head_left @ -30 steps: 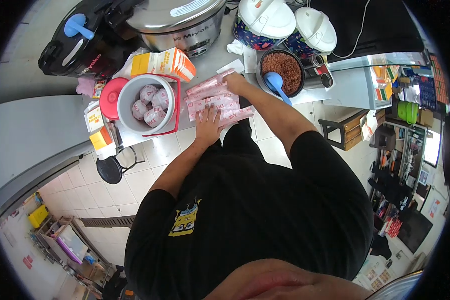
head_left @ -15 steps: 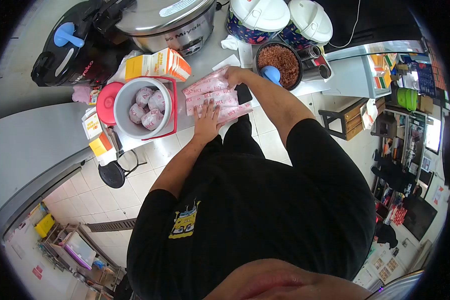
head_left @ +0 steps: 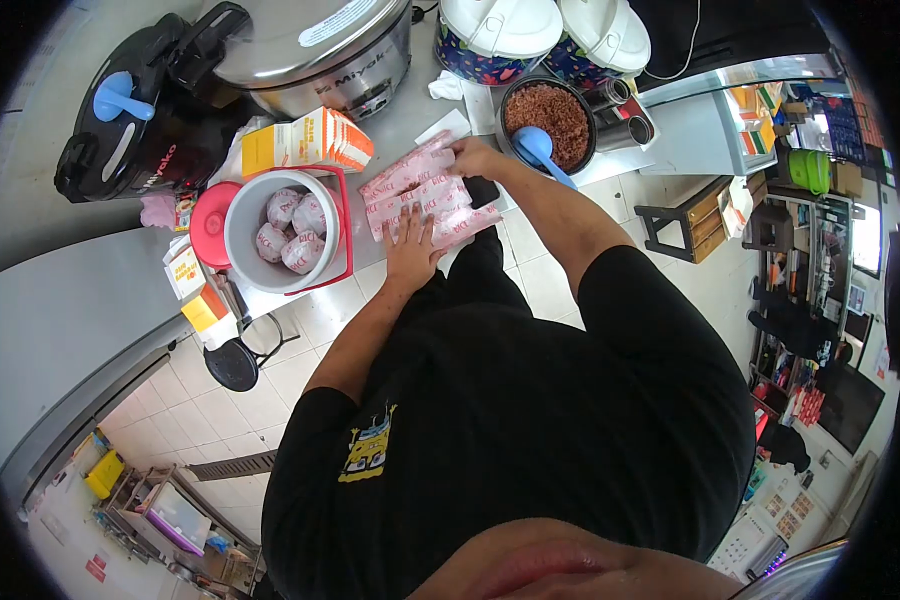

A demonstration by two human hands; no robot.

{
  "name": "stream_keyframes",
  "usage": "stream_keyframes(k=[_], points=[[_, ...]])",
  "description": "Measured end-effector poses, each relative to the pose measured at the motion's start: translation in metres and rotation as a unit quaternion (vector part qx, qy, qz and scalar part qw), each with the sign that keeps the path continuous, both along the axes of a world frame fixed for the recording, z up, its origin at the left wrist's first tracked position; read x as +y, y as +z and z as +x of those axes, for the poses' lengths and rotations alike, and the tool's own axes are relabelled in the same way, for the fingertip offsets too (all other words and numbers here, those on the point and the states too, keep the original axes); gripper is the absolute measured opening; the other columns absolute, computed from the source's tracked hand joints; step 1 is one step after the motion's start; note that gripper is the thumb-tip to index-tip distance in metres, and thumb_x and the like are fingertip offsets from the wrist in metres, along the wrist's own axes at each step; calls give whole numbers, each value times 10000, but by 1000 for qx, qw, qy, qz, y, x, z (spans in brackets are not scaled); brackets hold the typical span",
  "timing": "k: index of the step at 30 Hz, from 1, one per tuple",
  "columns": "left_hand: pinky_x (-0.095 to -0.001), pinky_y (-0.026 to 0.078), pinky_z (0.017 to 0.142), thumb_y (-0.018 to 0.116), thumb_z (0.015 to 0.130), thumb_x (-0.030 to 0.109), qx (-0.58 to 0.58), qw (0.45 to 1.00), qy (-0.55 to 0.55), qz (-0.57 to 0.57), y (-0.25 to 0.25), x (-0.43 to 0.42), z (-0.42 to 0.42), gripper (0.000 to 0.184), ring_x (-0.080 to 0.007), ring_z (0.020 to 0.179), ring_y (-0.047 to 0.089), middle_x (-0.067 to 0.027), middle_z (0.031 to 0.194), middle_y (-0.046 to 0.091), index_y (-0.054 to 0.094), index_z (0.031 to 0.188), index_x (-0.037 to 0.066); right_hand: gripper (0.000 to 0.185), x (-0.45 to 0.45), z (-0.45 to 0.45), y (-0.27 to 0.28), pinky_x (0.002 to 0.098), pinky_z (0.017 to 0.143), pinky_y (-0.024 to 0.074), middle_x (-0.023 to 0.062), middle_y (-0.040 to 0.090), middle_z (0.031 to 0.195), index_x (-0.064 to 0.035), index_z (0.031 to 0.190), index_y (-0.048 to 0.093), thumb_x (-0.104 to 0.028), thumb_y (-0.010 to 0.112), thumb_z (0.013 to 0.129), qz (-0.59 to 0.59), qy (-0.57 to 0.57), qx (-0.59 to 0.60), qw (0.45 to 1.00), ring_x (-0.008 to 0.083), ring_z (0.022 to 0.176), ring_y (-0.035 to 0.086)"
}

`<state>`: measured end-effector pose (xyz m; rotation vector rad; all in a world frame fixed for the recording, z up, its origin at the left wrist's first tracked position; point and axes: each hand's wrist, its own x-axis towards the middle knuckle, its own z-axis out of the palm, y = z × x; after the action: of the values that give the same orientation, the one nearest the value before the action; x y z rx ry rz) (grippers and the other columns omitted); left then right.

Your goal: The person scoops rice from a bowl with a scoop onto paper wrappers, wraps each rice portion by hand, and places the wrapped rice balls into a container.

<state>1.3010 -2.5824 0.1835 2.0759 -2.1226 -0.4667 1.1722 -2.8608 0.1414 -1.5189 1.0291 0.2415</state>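
Pink-and-white paper wrappers (head_left: 415,195) printed with "RICE" lie folded and overlapping at the counter's front edge. My left hand (head_left: 410,250) rests flat on them, its fingers spread. At their upper right edge, my right hand (head_left: 478,160) has its fingers closed on the wrapper. A dark flat object (head_left: 483,191) shows partly from beneath the wrappers. To the left, a white tub (head_left: 238,235) with a red handle holds several wrapped rice balls (head_left: 303,252). Beyond my right hand stands a black pot of reddish-brown rice (head_left: 553,112), with a blue scoop (head_left: 535,145) in it.
An orange-and-white box (head_left: 305,142) stands behind the tub, beside a red lid (head_left: 213,222). Farther back are a steel cooker (head_left: 320,70), a black cooker (head_left: 135,125) and two patterned containers with white lids (head_left: 500,30). Metal cups (head_left: 625,133) stand right of the pot.
The whole view has shifted slightly. The wrappers' upper part looks more folded under my right hand. My left hand stays flat on the paper, and more of the scoop's handle shows.
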Motion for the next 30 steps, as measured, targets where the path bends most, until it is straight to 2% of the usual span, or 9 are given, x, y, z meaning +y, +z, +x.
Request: stream_keyframes(k=[4,7,14,16,20,22,24,26,30], points=[[-678,117,1162,588,929,488,7,1000,-2,-12,-2,1,-1,750,-384,1533,151,-202,1657,176,390,1537,96,287,9,4,21,391,746,566,37,645,960,-79,1151,685,-189,727,889,136,-169,1,976,172,858,629],[-681,108,1164,604,912,525,2,1000,5,-14,-5,2,-2,772,-368,1534,163,-173,1661,187,401,1533,113,299,18,6,24,457,737,566,68,657,1055,-89,1146,687,-227,722,883,128,-198,-10,972,203,831,649],[-685,97,1162,603,917,511,13,1000,1,-16,-6,4,-3,755,-382,1535,143,-184,1659,180,413,1525,106,294,21,-8,0,507,791,589,93,705,959,-56,1072,701,-226,743,837,111,-79,82,987,253,887,693],[-686,98,1162,596,922,510,11,1000,5,-9,-7,3,-4,750,-382,1536,141,-184,1659,180,412,1526,105,251,12,-15,-22,493,809,590,160,732,970,-32,1028,699,-147,712,805,-151,-3,95,984,308,863,723],[-687,102,1161,560,936,533,0,1000,7,-20,-9,2,-5,743,-382,1535,143,-194,1654,187,412,1525,105,279,20,-4,15,452,879,568,201,712,1035,-36,1049,697,-76,669,775,-298,68,152,940,347,932,707],[-686,104,1161,549,940,543,-2,999,17,-27,-9,2,-6,746,-385,1533,151,-204,1650,194,411,1525,101,299,24,15,19,397,926,545,206,687,1091,-58,1066,702,-79,657,772,-446,30,48,893,376,988,673],[-682,108,1164,544,938,551,10,999,35,-30,-9,2,-8,772,-383,1526,179,-227,1638,209,404,1523,68,357,27,32,27,426,979,517,166,658,1197,-107,1172,672,-148,648,818,-457,145,-16,877,345,1112,643],[-677,108,1169,551,933,554,3,998,51,-33,-6,4,-11,792,-380,1523,192,-233,1633,217,400,1519,43,466,38,58,44,464,985,503,126,628,1274,-118,1247,636,-205,718,797,-456,267,91,844,317,1201,595],[-668,136,1164,595,904,553,4,997,58,-41,-5,7,-17,831,-377,1514,216,-232,1618,253,423,1480,-22,584,37,84,51,489,1013,477,120,599,1323,-157,1309,597,-320,777,778,-413,317,134,844,298,1271,549]])
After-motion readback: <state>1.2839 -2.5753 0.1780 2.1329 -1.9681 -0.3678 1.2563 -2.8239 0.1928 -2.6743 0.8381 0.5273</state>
